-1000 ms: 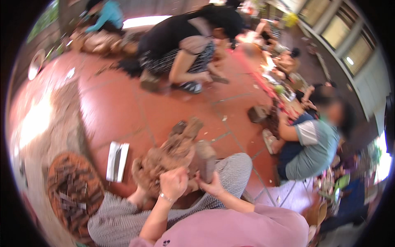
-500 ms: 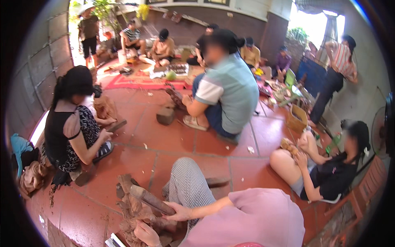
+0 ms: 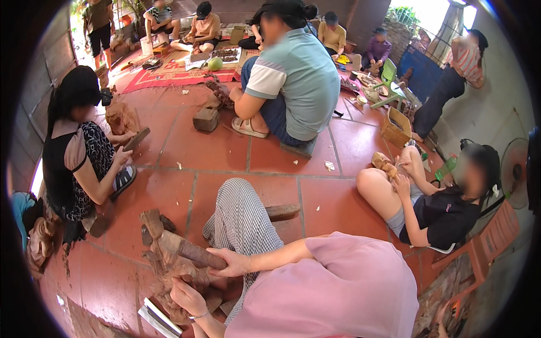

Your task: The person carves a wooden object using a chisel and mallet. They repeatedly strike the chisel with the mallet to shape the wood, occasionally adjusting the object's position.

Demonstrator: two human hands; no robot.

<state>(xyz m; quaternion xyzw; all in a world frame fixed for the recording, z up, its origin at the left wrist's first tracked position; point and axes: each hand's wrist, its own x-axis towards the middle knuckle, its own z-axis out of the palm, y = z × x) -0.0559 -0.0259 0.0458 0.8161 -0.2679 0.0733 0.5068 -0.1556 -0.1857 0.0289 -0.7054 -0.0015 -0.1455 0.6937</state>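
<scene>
My right hand (image 3: 232, 262) is wrapped round one end of a thick, round wooden club (image 3: 198, 253), which reaches left over a piece of rough brown carved wood (image 3: 163, 265). The carved wood stands on the floor by my knee, knobbly and irregular in shape. Lower and closer to me, my left hand (image 3: 189, 297) is closed against the carved wood, a band round its wrist. A small brown end shows above its fingers; the rest of what it grips is hidden. My checked trouser leg (image 3: 242, 217) is bent beside the wood.
A wooden block (image 3: 283, 212) lies beyond my knee. White sheets (image 3: 158, 318) lie beside the carved wood. Several people sit around on the red tiles, some handling wood. At right are an orange plastic chair (image 3: 479, 248), a fan (image 3: 514, 163) and a basket (image 3: 396, 127).
The view has tilted lower, so the room sits higher in the picture. My hands stay at the carved wood, the right still gripping the club.
</scene>
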